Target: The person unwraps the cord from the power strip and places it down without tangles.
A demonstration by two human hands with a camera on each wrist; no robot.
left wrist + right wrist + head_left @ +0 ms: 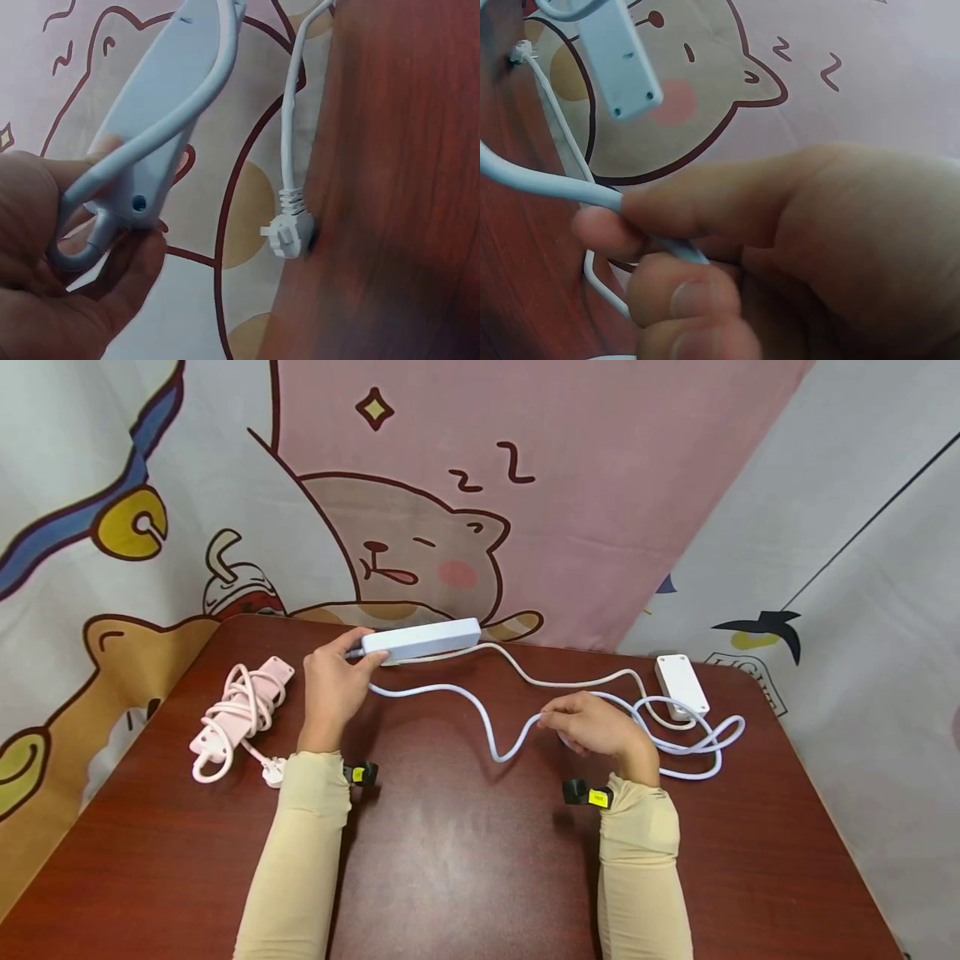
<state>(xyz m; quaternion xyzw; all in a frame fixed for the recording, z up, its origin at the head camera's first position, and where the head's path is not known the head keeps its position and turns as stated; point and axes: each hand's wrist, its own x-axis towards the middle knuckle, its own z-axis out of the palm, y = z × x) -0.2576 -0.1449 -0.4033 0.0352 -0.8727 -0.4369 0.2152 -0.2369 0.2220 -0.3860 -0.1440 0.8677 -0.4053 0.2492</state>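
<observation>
My left hand [335,681] grips one end of a pale blue power strip [422,638], thumb on one side and fingers on the other, raised over the back of the table. In the left wrist view the strip's underside [161,97] shows, and its cord [142,142] loops past the thumb. My right hand [596,727] pinches that pale blue cord [468,697] between thumb and fingers at mid-length. From there the cord runs on into loose coils [701,747] at the right. The right wrist view shows the pinched cord [547,184] up close.
A pink power strip [243,702], wrapped in its own cord, lies at the left with its plug [273,772] beside it. At the back right sits a white power strip [681,687]; its white cord [555,682] crosses the table's back. A printed curtain [600,485] hangs behind.
</observation>
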